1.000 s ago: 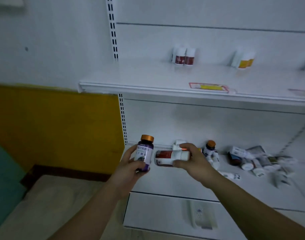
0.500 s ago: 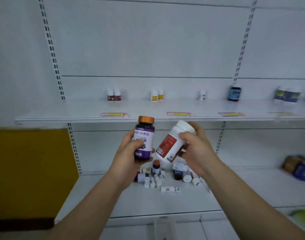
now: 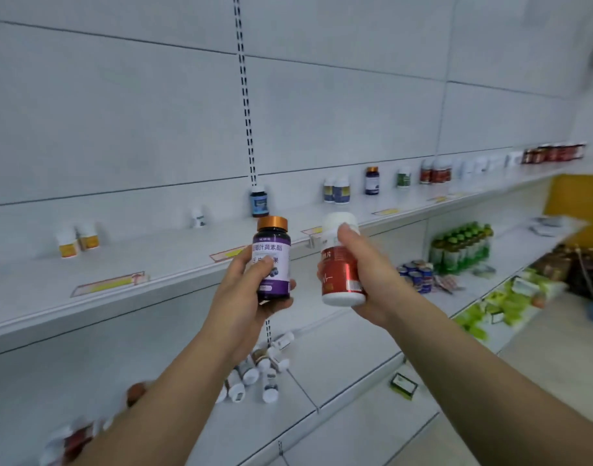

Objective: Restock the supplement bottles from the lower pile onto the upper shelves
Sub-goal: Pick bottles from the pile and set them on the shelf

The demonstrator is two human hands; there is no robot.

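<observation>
Left hand (image 3: 244, 290) covers purple bottle (image 3: 271, 260) label (text partly hidden).

Glossy red-label bottle (image 3: 341, 275), metallic orange cap (image 3: 272, 223)

Both forearms are bare right down to the frame's bottom edge, with no sleeve, cuff, watch or glove in view. The left hand (image 3: 246, 290) and right hand (image 3: 365, 280) carry no rings or bands. The fingernails look short and unpainted.
</observation>
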